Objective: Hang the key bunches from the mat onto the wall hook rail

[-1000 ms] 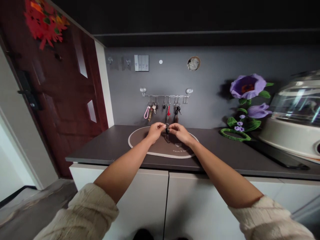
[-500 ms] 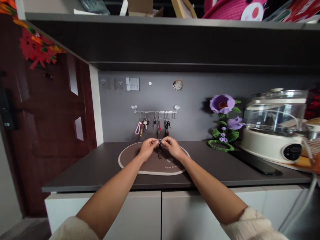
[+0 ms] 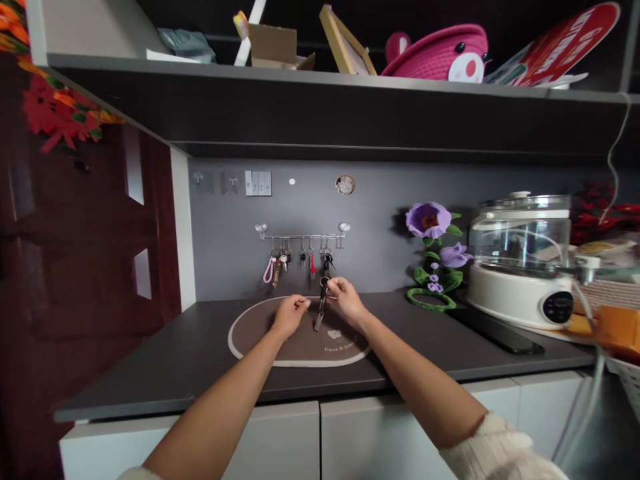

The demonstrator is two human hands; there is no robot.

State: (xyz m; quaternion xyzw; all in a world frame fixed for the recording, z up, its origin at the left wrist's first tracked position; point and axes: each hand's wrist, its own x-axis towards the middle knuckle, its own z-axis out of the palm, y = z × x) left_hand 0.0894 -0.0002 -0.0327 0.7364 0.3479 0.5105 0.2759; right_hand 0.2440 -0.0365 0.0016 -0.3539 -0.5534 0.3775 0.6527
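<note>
My right hand [image 3: 346, 301] pinches the ring of a dark key bunch [image 3: 321, 304], which dangles over the brown oval mat [image 3: 260, 343] on the dark countertop [image 3: 190, 360]. My left hand [image 3: 289, 314] is a little apart from the keys, to their left, with its fingers curled and pinched; I see nothing in them. Just behind, a chrome hook rail [image 3: 302, 236] on the grey wall carries several key sets, among them one on a pink loop [image 3: 268, 271] and one with a red tag [image 3: 312, 264].
A purple knitted flower [image 3: 431, 248] stands to the right of the mat. Further right is a white appliance with a clear lid [image 3: 520, 257] and a black flat slab [image 3: 495, 333]. A shelf [image 3: 320, 80] overhead holds boxes and a pink basket. A dark red door [image 3: 75, 267] is at left.
The view has tilted up, showing the shelf. My left hand has let go of the key ring and dropped a little; my right hand now holds the keys alone, slightly higher toward the rail.
</note>
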